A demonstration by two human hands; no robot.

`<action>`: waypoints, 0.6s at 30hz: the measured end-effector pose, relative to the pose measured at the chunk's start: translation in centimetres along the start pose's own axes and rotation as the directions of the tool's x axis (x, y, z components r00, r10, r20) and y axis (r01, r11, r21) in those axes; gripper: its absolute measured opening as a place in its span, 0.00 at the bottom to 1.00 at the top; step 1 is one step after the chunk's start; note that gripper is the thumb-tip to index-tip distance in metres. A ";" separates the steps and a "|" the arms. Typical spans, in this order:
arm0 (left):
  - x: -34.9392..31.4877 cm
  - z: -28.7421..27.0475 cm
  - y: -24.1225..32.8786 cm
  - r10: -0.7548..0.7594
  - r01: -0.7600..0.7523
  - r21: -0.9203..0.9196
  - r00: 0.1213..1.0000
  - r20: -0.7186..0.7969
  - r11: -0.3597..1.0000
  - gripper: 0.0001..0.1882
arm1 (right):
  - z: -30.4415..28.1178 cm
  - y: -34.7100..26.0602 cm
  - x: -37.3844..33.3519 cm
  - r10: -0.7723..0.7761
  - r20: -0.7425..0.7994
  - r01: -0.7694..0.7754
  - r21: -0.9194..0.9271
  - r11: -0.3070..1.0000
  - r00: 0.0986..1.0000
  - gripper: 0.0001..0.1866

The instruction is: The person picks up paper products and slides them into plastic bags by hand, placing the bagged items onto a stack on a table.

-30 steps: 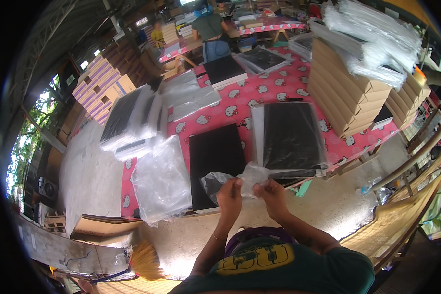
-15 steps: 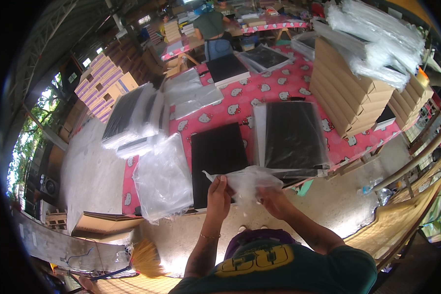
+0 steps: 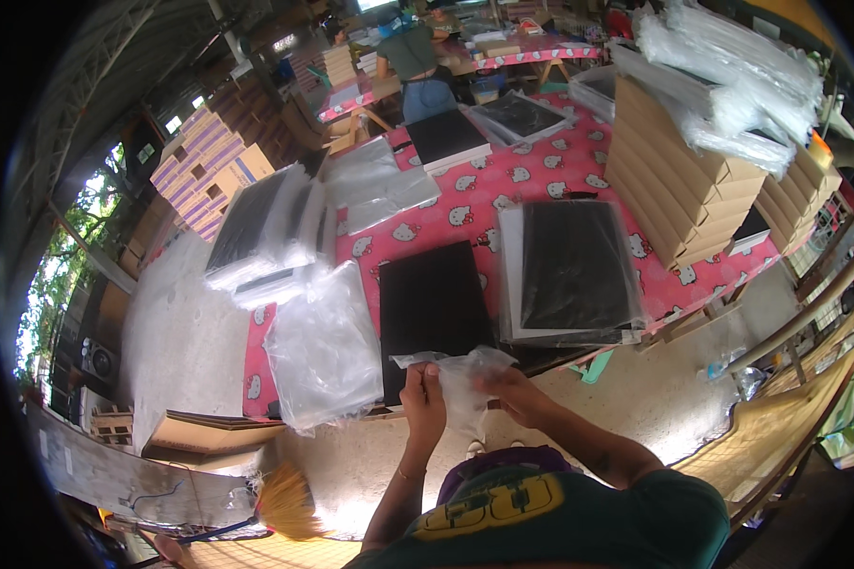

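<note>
A clear plastic bag, crumpled and thin, hangs between my hands at the table's near edge. My left hand pinches its left end with thumb and fingers. At the other side my right hand is closed on the bag, its fingertips partly behind the film. Just beyond lies a flat black panel on the pink patterned tablecloth. To its right a black panel in a clear bag shows a white layer along its left side. Left of the bare panel is a pile of clear plastic bags.
Bagged black panels are stacked at the table's left. On the right stands a tall stack of brown cardboard, topped with plastic-wrapped bundles. Another person stands at the far side. A broom lies at lower left.
My right hand has moved left and closer to my left hand, bunching the plastic bag. The view has shifted slightly.
</note>
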State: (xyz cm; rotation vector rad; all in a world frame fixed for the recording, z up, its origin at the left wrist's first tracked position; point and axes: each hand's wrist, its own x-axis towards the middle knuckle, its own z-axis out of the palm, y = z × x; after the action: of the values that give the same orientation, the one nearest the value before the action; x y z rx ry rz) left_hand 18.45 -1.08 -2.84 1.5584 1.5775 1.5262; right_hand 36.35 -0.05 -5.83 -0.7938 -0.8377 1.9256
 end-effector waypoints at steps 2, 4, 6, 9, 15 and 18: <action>-0.4 0.0 -0.9 -0.057 0.058 0.043 0.998 -0.021 0.997 0.13 | -1.8 1.8 1.6 -0.103 -0.035 0.106 0.125 0.986 0.994 0.10; -0.5 -1.9 -2.1 -0.063 0.082 0.111 0.984 -0.166 0.990 0.13 | -1.4 -0.9 1.3 -0.081 -0.051 0.093 0.322 0.942 0.995 0.08; 0.2 -3.5 -2.7 0.040 0.010 0.180 0.962 -0.269 0.984 0.12 | -4.5 -1.2 1.8 -0.099 0.087 0.020 0.641 0.767 0.991 0.05; 0.2 -5.4 -4.7 0.007 0.048 0.282 0.982 -0.189 0.958 0.12 | -3.6 -3.9 0.4 -0.012 0.265 -0.120 0.474 0.872 0.964 0.08; 2.4 -5.4 4.7 0.267 -0.309 0.132 0.927 0.265 0.942 0.39 | 1.3 -7.5 -1.4 -0.099 0.384 0.298 -0.505 0.810 0.918 0.15; 1.5 -2.4 7.4 0.271 -0.372 0.095 0.808 0.522 0.923 0.32 | 1.9 -7.8 -0.8 -0.174 0.708 0.688 -0.548 0.475 0.684 0.08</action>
State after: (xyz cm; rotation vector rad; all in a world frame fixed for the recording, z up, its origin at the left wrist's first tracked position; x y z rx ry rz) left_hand 18.91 -2.45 4.93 2.2117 1.2243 0.9991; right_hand 38.76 1.86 1.67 -0.3406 -2.1623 1.1962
